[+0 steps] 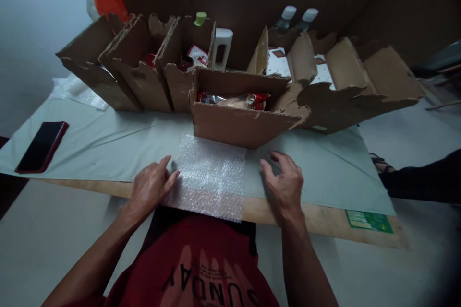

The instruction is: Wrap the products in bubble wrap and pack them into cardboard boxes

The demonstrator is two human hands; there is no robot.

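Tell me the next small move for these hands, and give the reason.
I'd suggest moving the right hand in to the right edge of the bubble wrap. The sheet lies spread in front of the cardboard box, and the left hand is already at its left edge, while the right hand is empty and apart from it.

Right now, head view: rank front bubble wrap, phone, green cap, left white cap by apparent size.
1. Front bubble wrap
2. Phone
3. Green cap and left white cap: too alike to rank.
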